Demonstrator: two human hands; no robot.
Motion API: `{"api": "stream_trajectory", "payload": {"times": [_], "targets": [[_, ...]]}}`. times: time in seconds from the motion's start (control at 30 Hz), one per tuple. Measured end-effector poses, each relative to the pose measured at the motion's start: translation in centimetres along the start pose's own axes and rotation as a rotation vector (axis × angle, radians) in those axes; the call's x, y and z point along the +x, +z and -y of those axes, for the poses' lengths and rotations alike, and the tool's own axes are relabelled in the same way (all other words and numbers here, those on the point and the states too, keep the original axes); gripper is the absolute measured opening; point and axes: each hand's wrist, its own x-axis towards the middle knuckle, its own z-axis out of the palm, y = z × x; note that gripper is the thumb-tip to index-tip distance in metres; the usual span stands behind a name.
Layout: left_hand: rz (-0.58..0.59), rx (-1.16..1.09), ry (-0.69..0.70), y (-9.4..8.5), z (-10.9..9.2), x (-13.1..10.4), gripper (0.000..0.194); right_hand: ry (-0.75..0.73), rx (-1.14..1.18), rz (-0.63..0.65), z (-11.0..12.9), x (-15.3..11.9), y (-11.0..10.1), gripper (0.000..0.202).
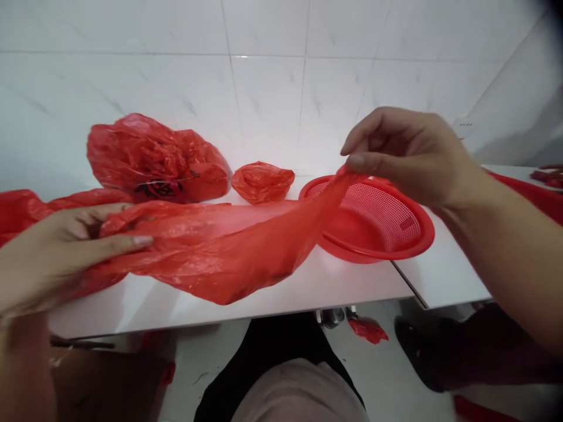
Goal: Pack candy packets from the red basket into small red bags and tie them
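A thin red plastic bag [229, 252] stretches between my two hands above the white table. My left hand [83, 246] grips its bunched end at the left, thumb on top. At the other end, my right hand [396, 152] pinches a corner between thumb and fingers, higher up. Beneath and behind that raised corner stands a red mesh basket [396, 223], partly covered by the bag. Behind the stretched bag sit a large crumpled red plastic bundle [153, 158] with dark printing and a smaller crumpled red bag [263, 180].
The white table [272, 299] runs along a tiled wall [176, 88]. More red plastic [21, 211] lies at the far left, and a red piece [528, 190] at the right. On the floor lies a red scrap [368, 330]. Another person's dark shoe [416, 351] shows at lower right.
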Motion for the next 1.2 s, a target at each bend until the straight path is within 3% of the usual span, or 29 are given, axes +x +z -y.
{"api": "stream_trajectory", "payload": {"times": [0.07, 0.13, 0.23, 0.33, 0.5, 0.63, 0.7, 0.8, 0.87, 1.0, 1.1, 1.2], "targets": [[0.027, -0.094, -0.102, 0.1, -1.0, -0.1, 0.057, 0.037, 0.071, 0.046, -0.2, 0.4, -0.1, 0.013], [-0.019, -0.157, -0.146, 0.5, -1.7, -0.3, 0.053, 0.031, 0.074, 0.022, -0.5, 0.7, -0.2, 0.011], [-0.105, -0.213, -0.066, 1.2, -2.6, -0.7, 0.040, -0.017, 0.102, -0.077, -0.5, 1.1, -0.5, 0.010], [-0.080, -0.262, 0.044, 1.8, -3.6, -1.3, 0.024, -0.012, 0.003, 0.028, 0.2, 1.2, -0.6, 0.010], [-0.052, -0.379, 0.170, 3.0, -5.8, -1.9, 0.029, -0.112, -0.142, -0.063, 1.8, 1.2, -0.1, 0.011], [0.136, -0.426, 0.237, 5.0, -8.3, -2.5, 0.043, -0.150, -0.314, -0.041, 3.2, 1.7, 0.6, 0.006], [0.266, -0.384, 0.240, 6.2, -9.4, -2.9, 0.051, -0.176, -0.270, -0.086, 4.1, 2.1, 1.3, 0.006], [0.419, -0.122, 0.241, 8.0, -10.3, -2.9, 0.069, -0.181, -0.086, -0.004, 5.7, 3.0, 3.2, 0.004], [0.513, 0.070, 0.296, 9.2, -10.1, -2.6, 0.071, -0.201, 0.070, 0.087, 6.5, 3.7, 4.9, 0.004], [0.562, 0.187, 0.321, 10.7, -8.4, -1.8, 0.038, -0.316, 0.234, 0.158, 6.4, 4.3, 7.6, 0.006], [0.478, 0.072, 0.227, 11.0, -6.6, -0.9, 0.042, -0.292, 0.136, 0.140, 3.8, 4.0, 8.5, 0.020], [0.413, -0.084, 0.081, 11.0, -4.8, 0.0, 0.041, -0.103, 0.117, 0.249, 0.5, 3.0, 9.0, 0.028]]}}
